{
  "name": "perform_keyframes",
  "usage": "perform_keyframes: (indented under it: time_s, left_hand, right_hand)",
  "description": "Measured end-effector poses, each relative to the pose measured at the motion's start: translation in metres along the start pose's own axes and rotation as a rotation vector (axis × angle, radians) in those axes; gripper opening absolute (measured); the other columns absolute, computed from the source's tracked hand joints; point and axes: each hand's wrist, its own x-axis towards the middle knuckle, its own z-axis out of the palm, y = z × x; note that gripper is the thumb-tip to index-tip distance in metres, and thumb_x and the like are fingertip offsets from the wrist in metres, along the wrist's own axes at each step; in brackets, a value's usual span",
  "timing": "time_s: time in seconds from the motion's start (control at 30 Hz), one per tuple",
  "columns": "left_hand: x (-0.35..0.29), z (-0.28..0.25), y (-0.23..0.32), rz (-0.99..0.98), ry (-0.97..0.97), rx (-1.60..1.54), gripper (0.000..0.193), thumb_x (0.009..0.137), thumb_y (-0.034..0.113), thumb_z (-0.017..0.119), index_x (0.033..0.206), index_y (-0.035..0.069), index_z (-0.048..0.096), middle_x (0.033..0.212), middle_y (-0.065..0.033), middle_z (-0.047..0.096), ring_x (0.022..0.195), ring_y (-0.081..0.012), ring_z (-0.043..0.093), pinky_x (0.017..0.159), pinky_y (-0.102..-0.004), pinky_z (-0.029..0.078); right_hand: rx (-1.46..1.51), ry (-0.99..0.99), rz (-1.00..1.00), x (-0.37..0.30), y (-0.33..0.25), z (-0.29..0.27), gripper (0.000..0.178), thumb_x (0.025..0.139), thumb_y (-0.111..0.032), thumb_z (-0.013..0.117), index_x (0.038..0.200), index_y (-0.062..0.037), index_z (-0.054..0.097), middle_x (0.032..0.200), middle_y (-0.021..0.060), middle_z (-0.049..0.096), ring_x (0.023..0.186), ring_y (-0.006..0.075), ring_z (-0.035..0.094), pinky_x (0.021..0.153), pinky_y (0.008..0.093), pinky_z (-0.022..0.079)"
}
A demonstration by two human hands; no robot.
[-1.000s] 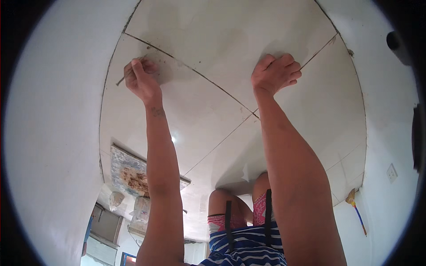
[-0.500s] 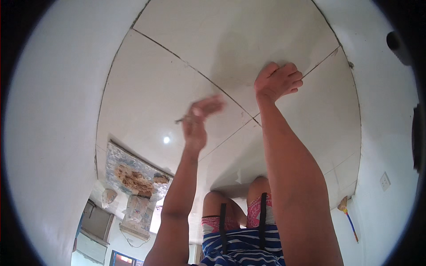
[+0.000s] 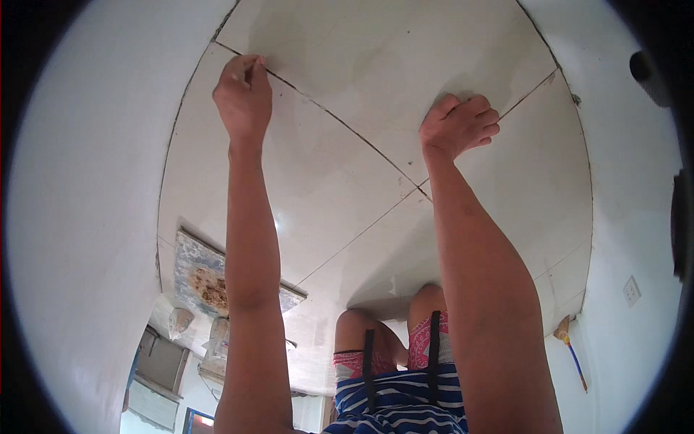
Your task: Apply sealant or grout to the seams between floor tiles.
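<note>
My left hand reaches to the far left, its thumb and fingers pinched together at a dark joint line between the pale floor tiles. What sits in that pinch is hidden or too small to name. My right hand is closed in a fist that rests on the tiles, beside another joint line at the right. No object shows in the right fist. The two joint lines belong to the same tiled floor, and they cross between my forearms.
White walls rise at left and right. A stained board with brown crumbly material lies behind my left forearm, near a small bag. A brush with a blue handle stands at the right wall, below a socket.
My left hand has swung far and to the left, from over the middle tile to the joint line. A small thin thing stuck out of it earlier. My right fist has barely moved.
</note>
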Motion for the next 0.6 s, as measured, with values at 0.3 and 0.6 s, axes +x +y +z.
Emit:
perform_keyframes:
  time_s: [0.3, 0.6]
  left_hand:
    - [-0.029, 0.023, -0.01, 0.273, 0.276, -0.009, 0.006, 0.088, 0.002, 0.067, 0.093, 0.003, 0.069, 0.089, -0.0101, 0.066, 0.074, -0.022, 0.062, 0.06, -0.0328, 0.05]
    - [-0.066, 0.031, -0.001, 0.291, 0.211, -0.059, 0.013, 0.082, -0.004, 0.07, 0.093, 0.003, 0.069, 0.093, -0.0097, 0.068, 0.083, -0.0221, 0.061, 0.065, -0.0327, 0.052]
  right_hand:
    - [-0.011, -0.006, 0.01, -0.002, -0.003, -0.003, 0.038, 0.087, -0.03, 0.042, 0.107, 0.0013, 0.047, 0.112, 0.0185, 0.042, 0.1, 0.0327, 0.038, 0.09, 0.0457, 0.034]
    - [-0.006, 0.016, 0.011, -0.001, 0.001, 0.006, 0.042, 0.085, -0.035, 0.039, 0.108, -0.001, 0.049, 0.114, 0.0184, 0.043, 0.102, 0.0333, 0.039, 0.092, 0.0455, 0.034]
